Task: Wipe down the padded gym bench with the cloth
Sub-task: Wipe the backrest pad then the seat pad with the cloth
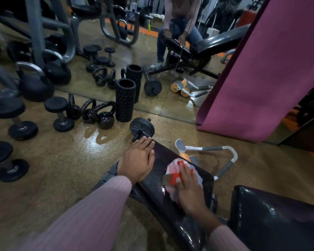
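Bench pad (158,192): black, glossy, under both hands.
Right hand (189,189): fingers flat, pressing the red-and-white cloth (174,176).
Left hand (137,160): spread wide, resting on the pad's far edge.

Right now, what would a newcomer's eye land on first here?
The red-and-white cloth under the right hand, pressed flat on the glossy black padded bench, while the left hand rests on its far end. Then the tall magenta exercise mat leaning against the wall mirror at right.
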`<state>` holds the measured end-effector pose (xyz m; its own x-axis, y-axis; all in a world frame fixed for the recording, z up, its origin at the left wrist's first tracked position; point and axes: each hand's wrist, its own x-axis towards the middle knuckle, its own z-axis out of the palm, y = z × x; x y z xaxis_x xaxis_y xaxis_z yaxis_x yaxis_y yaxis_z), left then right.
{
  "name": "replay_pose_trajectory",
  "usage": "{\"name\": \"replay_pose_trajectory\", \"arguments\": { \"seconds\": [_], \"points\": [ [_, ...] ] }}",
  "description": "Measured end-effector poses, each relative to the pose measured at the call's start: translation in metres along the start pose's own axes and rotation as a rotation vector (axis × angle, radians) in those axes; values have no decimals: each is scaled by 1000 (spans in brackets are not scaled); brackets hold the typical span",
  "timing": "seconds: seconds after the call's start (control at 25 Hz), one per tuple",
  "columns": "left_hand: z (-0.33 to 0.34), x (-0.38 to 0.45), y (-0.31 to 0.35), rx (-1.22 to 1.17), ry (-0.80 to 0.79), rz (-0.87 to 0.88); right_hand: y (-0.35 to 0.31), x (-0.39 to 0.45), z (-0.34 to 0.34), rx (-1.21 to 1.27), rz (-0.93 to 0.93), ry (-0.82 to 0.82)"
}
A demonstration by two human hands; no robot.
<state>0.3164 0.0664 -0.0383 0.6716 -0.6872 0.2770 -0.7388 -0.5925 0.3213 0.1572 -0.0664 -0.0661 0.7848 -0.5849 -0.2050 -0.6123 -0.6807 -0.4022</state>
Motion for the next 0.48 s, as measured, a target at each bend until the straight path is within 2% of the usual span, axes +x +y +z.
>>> {"name": "replay_pose_trajectory", "arguments": {
  "seconds": [0.08,0.24,0.36,0.48],
  "points": [
    [0,1,1,-9,1,3,-13,30,-5,26,81,-25],
    [-1,2,-1,-24,-14,5,-62,12,3,-5,-203,-16],
    [0,2,-3,-36,-21,11,-33,-19,4,2,-361,-1],
    [0,2,-2,-15,-18,18,18,12,2,-7,-208,-22]
  ]
}}
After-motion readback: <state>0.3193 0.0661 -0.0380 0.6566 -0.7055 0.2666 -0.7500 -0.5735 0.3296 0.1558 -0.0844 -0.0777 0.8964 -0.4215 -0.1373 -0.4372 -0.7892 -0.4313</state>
